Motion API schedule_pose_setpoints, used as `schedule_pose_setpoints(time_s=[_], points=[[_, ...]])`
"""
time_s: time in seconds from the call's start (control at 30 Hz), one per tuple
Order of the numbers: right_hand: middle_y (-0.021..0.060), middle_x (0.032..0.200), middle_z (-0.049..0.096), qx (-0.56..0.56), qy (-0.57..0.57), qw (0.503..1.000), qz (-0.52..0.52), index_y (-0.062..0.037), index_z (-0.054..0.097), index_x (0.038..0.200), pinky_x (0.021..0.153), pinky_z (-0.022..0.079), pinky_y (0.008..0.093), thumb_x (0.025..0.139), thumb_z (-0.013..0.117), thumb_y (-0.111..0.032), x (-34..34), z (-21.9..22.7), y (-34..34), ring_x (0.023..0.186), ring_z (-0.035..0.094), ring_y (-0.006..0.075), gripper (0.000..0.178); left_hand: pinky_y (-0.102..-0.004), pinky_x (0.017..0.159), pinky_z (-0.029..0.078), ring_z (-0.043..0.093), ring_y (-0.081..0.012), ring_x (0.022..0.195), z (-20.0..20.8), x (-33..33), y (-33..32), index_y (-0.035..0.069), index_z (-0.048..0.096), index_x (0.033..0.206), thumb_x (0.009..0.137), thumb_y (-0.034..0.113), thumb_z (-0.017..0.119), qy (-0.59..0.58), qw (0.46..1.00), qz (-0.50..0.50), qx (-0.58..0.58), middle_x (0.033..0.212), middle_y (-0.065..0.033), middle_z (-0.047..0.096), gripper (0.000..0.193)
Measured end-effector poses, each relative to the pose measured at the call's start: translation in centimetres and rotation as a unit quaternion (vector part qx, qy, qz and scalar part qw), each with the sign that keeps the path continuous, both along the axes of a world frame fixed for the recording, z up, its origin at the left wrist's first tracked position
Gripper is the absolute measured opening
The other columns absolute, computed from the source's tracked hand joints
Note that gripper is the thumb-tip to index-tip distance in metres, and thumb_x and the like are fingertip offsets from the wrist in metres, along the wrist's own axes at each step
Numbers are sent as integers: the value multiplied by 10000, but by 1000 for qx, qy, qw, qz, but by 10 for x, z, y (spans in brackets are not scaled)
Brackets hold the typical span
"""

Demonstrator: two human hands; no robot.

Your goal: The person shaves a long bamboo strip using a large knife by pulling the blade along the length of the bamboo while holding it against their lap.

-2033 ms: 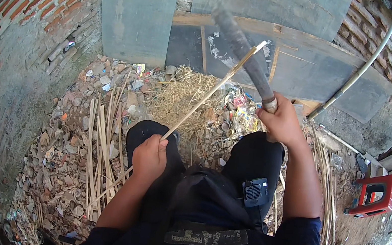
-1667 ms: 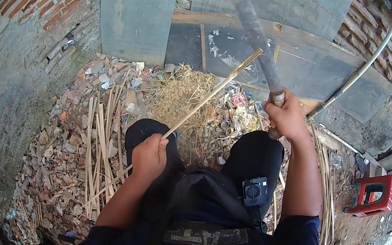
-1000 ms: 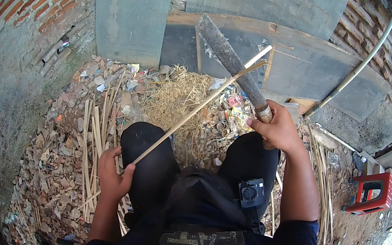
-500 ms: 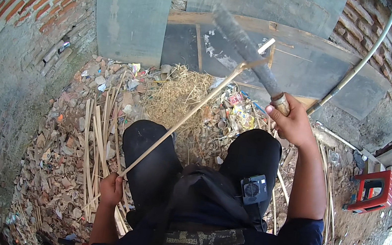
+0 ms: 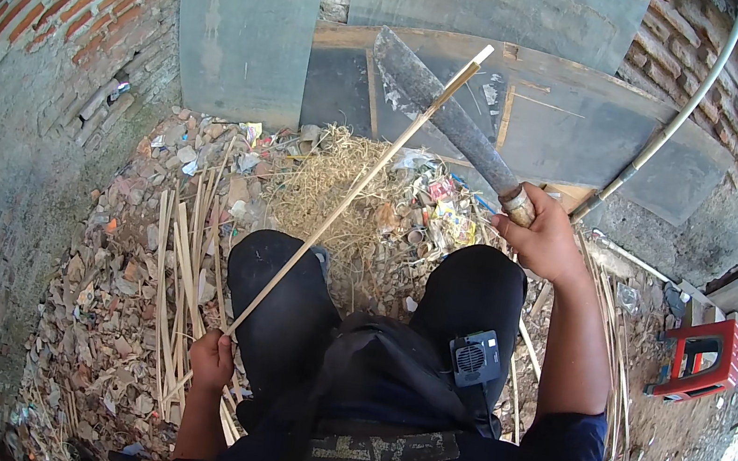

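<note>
Left hand (image 5: 212,359): we keep it closed around the lower part of the pale strip (image 5: 354,193).
Pale strip: it slants up across our left knee (image 5: 259,262), away from us.
Right hand (image 5: 534,230): we grip the knife (image 5: 470,149) by its handle.
Blade: it crosses the pale strip near the far end; we cannot tell whether they touch.
Rubble (image 5: 107,316): we have loose strips (image 5: 184,247) lying on it, left.
</note>
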State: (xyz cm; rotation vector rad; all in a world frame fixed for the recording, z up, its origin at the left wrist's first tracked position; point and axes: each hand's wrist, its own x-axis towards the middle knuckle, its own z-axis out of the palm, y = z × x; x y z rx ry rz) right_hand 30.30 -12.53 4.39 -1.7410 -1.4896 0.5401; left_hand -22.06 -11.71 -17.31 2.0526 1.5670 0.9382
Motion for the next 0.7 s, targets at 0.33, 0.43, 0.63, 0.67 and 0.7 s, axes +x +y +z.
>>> schedule_pose_setpoints(time_s=[0.33,0.43,0.63,0.67,0.7], points=[[-22,687,543,7,229,972,-44,-63,575,1011,455,443,243,859,733,-91,24,9,-1,505,514,65,222,-417,488,378,522,-374,504,4,-14,1,20,452,657,1024,449,476,-3,1000,-20,9,559,-164,475,565],[-17,699,540,51,236,967,-74,-72,556,962,465,472,250,862,723,-76,30,17,1,505,505,66,195,-427,497,386,530,-388,518,2,-21,1,19,466,657,1019,447,482,16,1000,-12,19,560,-170,480,561],[-12,694,546,29,187,980,-68,-56,553,967,470,450,258,881,710,-89,11,17,5,516,525,71,182,-438,520,404,557,-401,559,-3,-23,1,20,489,662,1013,440,494,21,1000,-6,-9,584,-180,508,547],[3,709,573,-4,148,986,-76,-37,579,1053,463,435,270,882,699,-101,4,7,6,516,542,83,218,-438,520,404,557,-401,559,-5,-24,0,20,489,662,1013,440,494,21,1000,-6,-8,584,-180,508,547],[11,727,594,-66,81,993,-53,-34,589,1162,453,427,276,871,692,-107,-11,8,8,509,543,95,317,-440,523,408,560,-406,566,-8,-26,-1,21,497,665,1011,434,498,48,999,0,-7,590,-181,514,540]])
